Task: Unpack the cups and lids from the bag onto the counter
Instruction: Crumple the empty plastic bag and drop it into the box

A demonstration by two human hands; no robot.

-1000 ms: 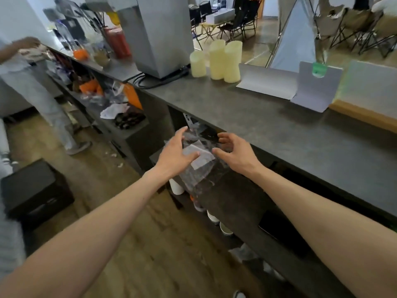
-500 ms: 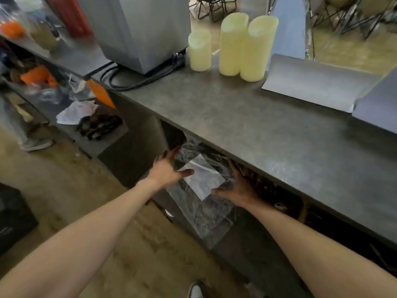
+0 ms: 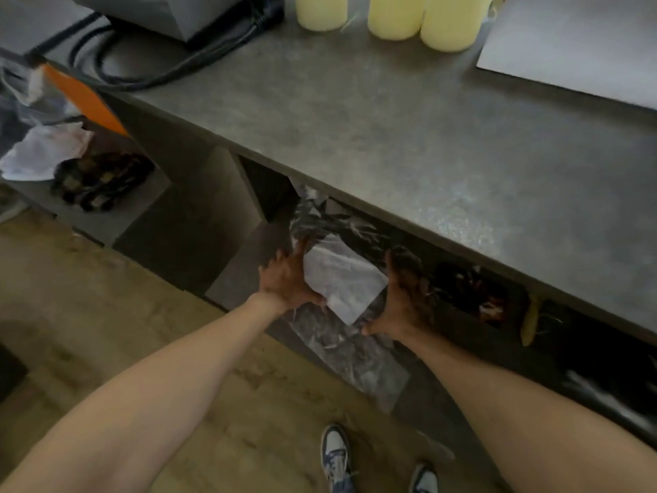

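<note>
A clear plastic bag (image 3: 350, 345) with a white label (image 3: 343, 277) lies on the dark shelf under the grey counter (image 3: 409, 137). My left hand (image 3: 286, 279) grips the bag's left side and my right hand (image 3: 401, 297) grips its right side, both in the shadow below the counter edge. What the bag holds is too dim to make out. No loose cups or lids show on the counter.
Three pale yellow cylinders (image 3: 394, 14) stand at the counter's back beside a grey machine (image 3: 170, 10) with black cables (image 3: 170, 62). A white sheet (image 3: 576, 44) lies at the right. Crumpled paper (image 3: 46, 151) and clutter sit on the lower shelf at left. My shoes (image 3: 336, 457) are on the wood floor.
The view has tilted down and moved closer to the counter. Both hands have closed in on the sides of the bag under the counter edge.
</note>
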